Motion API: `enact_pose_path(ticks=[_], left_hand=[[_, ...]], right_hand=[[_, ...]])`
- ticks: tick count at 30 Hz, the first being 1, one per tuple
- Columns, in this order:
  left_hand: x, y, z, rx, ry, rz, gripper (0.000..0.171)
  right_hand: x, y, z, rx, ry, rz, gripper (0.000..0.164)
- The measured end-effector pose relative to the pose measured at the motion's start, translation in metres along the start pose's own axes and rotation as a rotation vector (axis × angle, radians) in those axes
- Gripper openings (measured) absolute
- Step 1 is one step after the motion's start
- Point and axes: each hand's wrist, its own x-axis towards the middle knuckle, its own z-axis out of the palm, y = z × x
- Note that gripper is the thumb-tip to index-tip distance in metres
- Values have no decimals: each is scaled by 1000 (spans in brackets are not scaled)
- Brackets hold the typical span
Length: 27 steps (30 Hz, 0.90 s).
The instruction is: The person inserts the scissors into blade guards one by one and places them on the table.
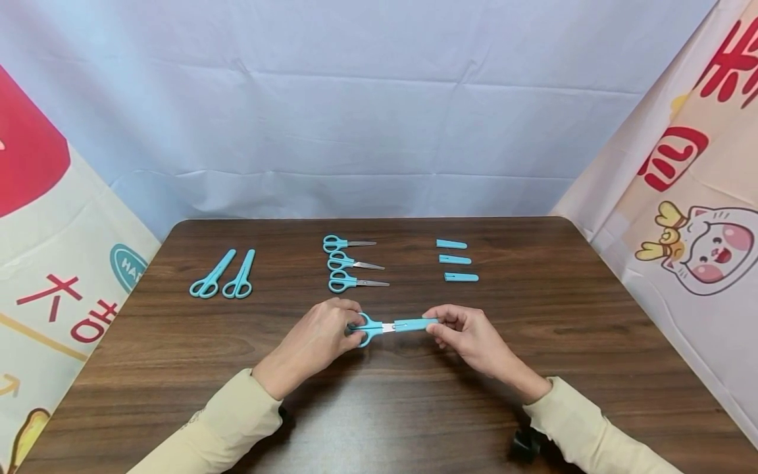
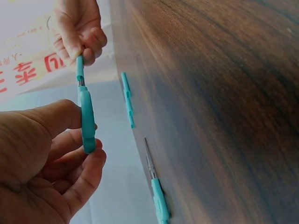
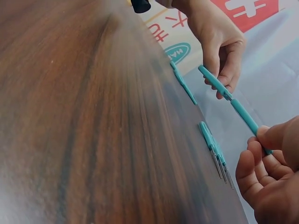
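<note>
Above the table's middle, my left hand grips the light-blue handles of a pair of scissors. My right hand pinches the far end of a light-blue blade cover between thumb and fingers. The cover sits over most of the blades; a short strip of bare metal shows between it and the handles. In the left wrist view the scissors are seen edge-on, raised off the table. The cover lines up with the scissors in the right wrist view.
Beyond the hands, three uncovered scissors lie in a column, blades pointing right. Three loose covers lie to their right. Two covered scissors rest at the left. The brown table meets a white curtain behind.
</note>
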Motion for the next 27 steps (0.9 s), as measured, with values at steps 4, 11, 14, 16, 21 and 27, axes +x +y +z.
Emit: enact_pose_path(ticks=[4,11,14,16,21,27], left_hand=[[0,0,0,9,11,3,5],[0,0,-1,11,7,8,5],[0,-2,-1,2,4,16,4],[-1,-4,-1,-3,4,23,4],[-2,-6,0,-25,7,33,4],[-1,-6,-2,-42,36,71,5]], right_hand=[[0,0,1,20,8,25,15],[1,-2,2,82,10,75,16],[1,-2,3,104,8,79,16],[1,-2,4,117,6,82,17],[0,0,4,200,-2,91,21],[-1,3,2,265,-12,77,24]])
